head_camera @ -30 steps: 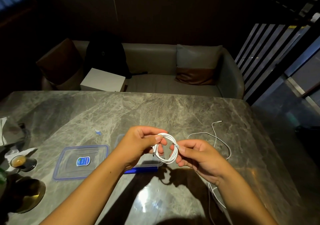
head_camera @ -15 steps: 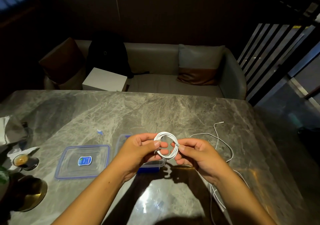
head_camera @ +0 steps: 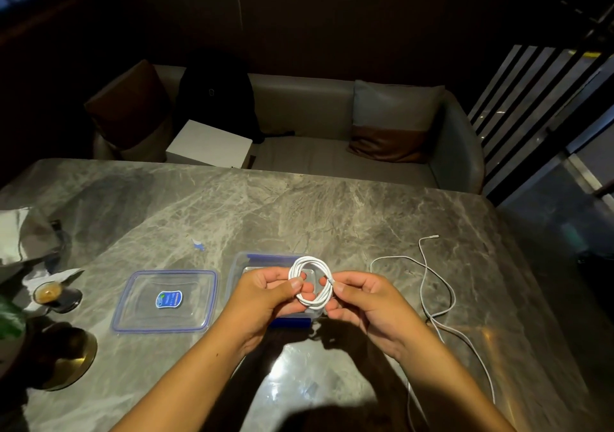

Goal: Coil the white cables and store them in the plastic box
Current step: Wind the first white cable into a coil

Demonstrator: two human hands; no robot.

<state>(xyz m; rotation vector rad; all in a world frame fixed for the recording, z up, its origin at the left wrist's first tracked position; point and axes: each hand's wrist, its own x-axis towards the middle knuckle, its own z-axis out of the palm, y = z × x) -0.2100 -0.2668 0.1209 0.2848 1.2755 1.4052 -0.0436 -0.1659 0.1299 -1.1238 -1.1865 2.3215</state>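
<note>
A white cable wound into a small coil (head_camera: 314,280) hangs between my two hands above the table. My left hand (head_camera: 265,302) pinches its left side and my right hand (head_camera: 365,305) pinches its right side. Directly below and behind the coil sits the open clear plastic box (head_camera: 242,265) with a blue rim, mostly hidden by my hands. Its clear lid (head_camera: 166,300), with a blue sticker, lies flat to the left. A second white cable (head_camera: 435,285) lies loose on the marble table to the right, trailing toward the near edge.
The grey marble table (head_camera: 299,205) carries a small glass of dark drink (head_camera: 50,293) and a gold-based object (head_camera: 66,362) at the left edge, plus crumpled paper (head_camera: 20,232). A sofa with cushions and a white box (head_camera: 209,146) stands behind the table.
Both hands have carried the coil forward until it hangs over the plastic box. The grip is unchanged and the loose cable on the right has not moved.
</note>
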